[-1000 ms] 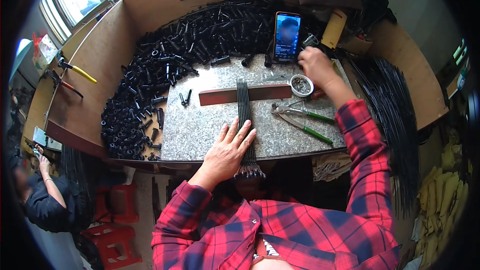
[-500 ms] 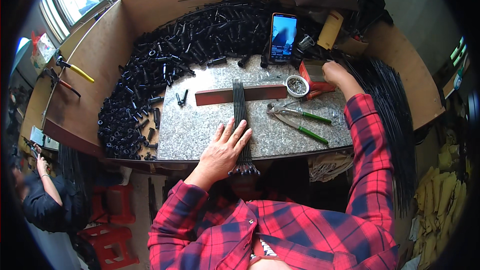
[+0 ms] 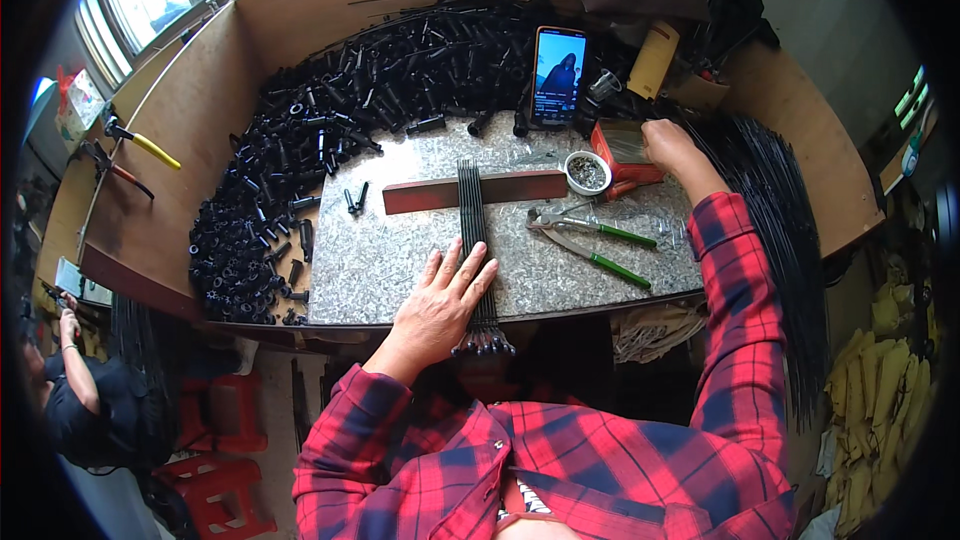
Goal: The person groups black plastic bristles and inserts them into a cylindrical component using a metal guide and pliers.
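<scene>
Left hand (image 3: 440, 300): nearest entry; palm down, fingers spread and laid on the rods, pressing rather than clasping. Position little altered over the last second.

Bundle of thin black rods (image 3: 470, 200): under and beside that hand, side by side, knobbed ends projecting past the near edge of the speckled slab (image 3: 370, 280); far ends crossing over a dark red bar (image 3: 420, 198).

Pliers with green handles (image 3: 620, 272): right of the bundle, lying on the slab, untouched.

White cup (image 3: 588, 192): beyond the pliers, holding small metallic bits.

Red box (image 3: 601, 145): just beside the cup, at the slab's right side.

Right hand (image 3: 670, 150): at the box's right side. Chief change: a second ago it was farther left, close to the phone; now shifted right, uncovering more of the box. Fingers bent; whether they grasp anything cannot be told. Judged effect: the bundle is steadied by one hand while the other is occupied at the box.

Phone (image 3: 558, 75): propped upright beyond; screen picture changed.

Heap of black fittings (image 3: 400, 80): behind and leftward, farthest entry.
</scene>
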